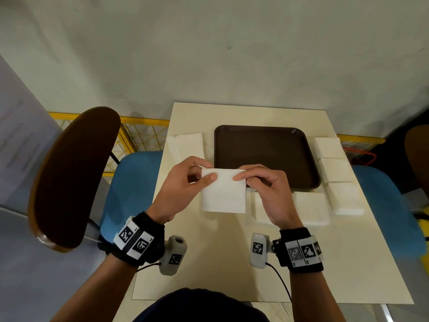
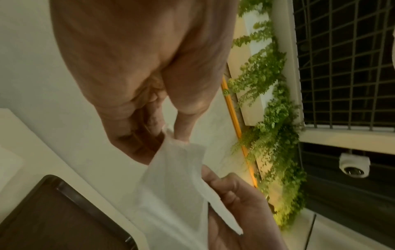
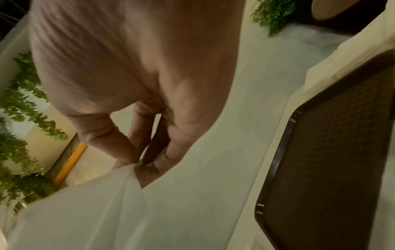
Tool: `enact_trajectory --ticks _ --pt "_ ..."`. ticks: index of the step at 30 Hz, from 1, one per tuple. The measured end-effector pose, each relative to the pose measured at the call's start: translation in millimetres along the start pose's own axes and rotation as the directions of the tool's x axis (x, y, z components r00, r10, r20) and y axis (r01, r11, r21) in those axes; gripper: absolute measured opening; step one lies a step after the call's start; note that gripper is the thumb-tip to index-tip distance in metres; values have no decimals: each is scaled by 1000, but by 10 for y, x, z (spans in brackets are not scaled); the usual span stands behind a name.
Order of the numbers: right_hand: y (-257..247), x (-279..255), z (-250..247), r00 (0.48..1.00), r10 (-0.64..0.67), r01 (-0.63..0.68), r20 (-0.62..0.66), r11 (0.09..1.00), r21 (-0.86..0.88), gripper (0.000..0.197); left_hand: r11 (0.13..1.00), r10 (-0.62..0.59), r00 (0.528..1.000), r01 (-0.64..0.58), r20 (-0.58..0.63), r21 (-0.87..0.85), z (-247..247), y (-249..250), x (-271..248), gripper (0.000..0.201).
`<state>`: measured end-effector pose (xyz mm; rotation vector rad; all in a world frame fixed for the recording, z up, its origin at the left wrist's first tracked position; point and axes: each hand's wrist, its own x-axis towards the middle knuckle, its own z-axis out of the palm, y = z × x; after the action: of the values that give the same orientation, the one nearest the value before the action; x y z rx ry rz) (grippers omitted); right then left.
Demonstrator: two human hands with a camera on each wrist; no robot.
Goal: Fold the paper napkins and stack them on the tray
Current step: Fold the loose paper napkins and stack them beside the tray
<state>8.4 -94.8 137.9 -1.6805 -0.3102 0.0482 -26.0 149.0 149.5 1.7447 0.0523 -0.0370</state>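
Napkin (image 1: 223, 194) paper is held up above the cream table (image 1: 209, 263), pinched at its two upper corners: the left corner between thumb and fingers of the left hand (image 1: 183, 189), the right corner by the right hand (image 1: 269, 194), with the sheet hanging just in front of the near edge of the brown tray (image 1: 267, 135). Nothing is seen stacked on the tray yet. More napkins (image 1: 334, 168) are laid along the tray's right side and in front of it, and another pile (image 1: 188, 145) lies at its left. The sheet is judged light, limp and easily torn or creased, so a gentle fingertip grip at corners or edges is advised, with the fold pressed flat on the table.
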Motion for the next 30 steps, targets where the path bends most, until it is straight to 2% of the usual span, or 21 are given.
enact_trajectory --ticks 3,6,10,14,17,25,27,30 --pt "-19 7 27 999 33 -33 0 997 -68 7 992 71 997 -70 -7 109 37 -8 46 16" --pt "-55 57 95 995 96 -89 30 979 -186 18 973 117 993 -110 -20 204 95 8 57 16" --pt "-12 111 167 993 50 -8 103 930 -367 20 955 200 979 -188 -32 228 160 29 63 14" --pt "-8 144 141 992 35 14 124 927 -375 19 935 223 975 -211 -8 283 183 56 100 14" --pt "-33 168 86 983 -9 84 183 908 -410 17 918 243 970 -240 32 317 206 73 129 11" --pt "-8 148 -93 937 -63 248 343 811 -530 8 796 391 908 -416 150 439 351 33 217 3" --pt "18 134 -173 930 -97 287 356 797 -532 12 786 407 897 -440 173 434 402 49 238 2" --pt "68 105 -405 940 -120 276 319 817 -506 12 783 410 894 -446 179 433 481 62 291 4"
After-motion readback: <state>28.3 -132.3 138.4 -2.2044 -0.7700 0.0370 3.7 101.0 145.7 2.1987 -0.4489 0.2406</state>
